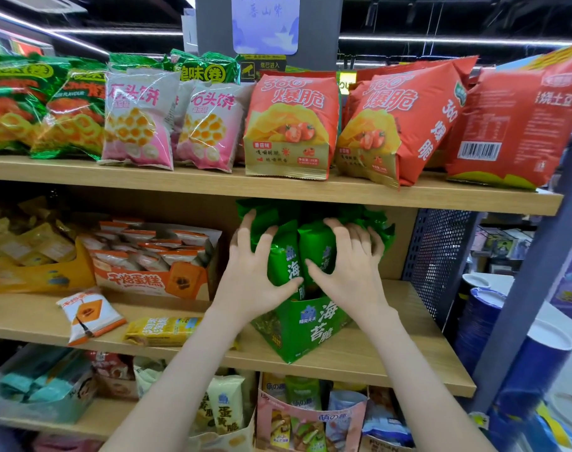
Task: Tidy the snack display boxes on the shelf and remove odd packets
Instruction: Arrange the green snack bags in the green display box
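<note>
On the middle shelf (392,337) the green display box (297,327) stood a little turned, one corner of it pointing toward us and near the front edge of the board. It held a tight row of green packets (283,252), which stood upright with their long axis vertical and their crimped tops just under the shelf above. Our left hand (255,272) gripped the packets from the left and our right hand (349,269) from the right. On both hands the fingers were spread wide and curled over the upper part of the packets, and the thumbs pressed on the front faces. To the left, the orange box (147,278) was full of white and orange packets (154,246), and the yellow box (33,278) beside it held yellowish ones. In front of the orange box, one white and orange loose packet (89,316) and one yellow loose packet (162,331) lay flat on the board.
</note>
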Demonstrator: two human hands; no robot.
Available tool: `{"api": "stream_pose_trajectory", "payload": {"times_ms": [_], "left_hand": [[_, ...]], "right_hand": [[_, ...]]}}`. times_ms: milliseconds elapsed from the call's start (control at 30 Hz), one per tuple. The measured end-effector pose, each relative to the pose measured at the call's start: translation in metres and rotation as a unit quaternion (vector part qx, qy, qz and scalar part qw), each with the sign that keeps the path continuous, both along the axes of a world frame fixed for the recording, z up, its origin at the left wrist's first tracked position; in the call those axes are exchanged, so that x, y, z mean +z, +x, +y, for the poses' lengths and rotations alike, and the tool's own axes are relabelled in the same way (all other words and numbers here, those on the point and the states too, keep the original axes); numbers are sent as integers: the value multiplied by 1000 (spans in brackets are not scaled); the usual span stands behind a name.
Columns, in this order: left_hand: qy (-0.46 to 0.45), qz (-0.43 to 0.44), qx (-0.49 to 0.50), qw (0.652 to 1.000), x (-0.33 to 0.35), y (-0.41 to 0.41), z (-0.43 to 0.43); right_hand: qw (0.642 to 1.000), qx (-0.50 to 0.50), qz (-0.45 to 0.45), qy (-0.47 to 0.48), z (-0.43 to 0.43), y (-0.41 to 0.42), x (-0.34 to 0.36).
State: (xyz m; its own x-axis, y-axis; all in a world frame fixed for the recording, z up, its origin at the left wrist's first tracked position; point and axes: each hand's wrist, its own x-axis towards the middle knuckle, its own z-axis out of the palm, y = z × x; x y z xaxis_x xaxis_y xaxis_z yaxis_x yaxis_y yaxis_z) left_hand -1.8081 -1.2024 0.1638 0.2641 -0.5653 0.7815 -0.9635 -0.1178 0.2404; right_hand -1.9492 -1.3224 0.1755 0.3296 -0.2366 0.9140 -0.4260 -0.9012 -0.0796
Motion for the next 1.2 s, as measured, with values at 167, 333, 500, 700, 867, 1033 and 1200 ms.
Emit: {"api": "stream_pose_trajectory", "payload": {"times_ms": [167, 333, 500, 700, 867, 1033, 1200], "left_hand": [[21, -4, 6, 1000, 1, -1, 8], [24, -10, 5, 1000, 4, 2, 7], [25, -27, 11, 999, 20, 5, 5], [27, -46, -27, 998, 20, 5, 7], [68, -34, -18, 997, 12, -3, 11], [68, -15, -19, 997, 11, -6, 10], [82, -37, -4, 996, 12, -5, 12]], "right_hand": [[999, 14, -31, 1, 7, -1, 4], [999, -1, -38, -10, 8, -2, 8], [996, -1, -84, -19, 10, -3, 17], [996, -3, -86, -26, 15, -7, 16], [1000, -26, -17, -2, 20, -9, 4], [999, -50, 16, 13, 22, -5, -6], [996, 51, -19, 65, 24, -7, 1]]}}
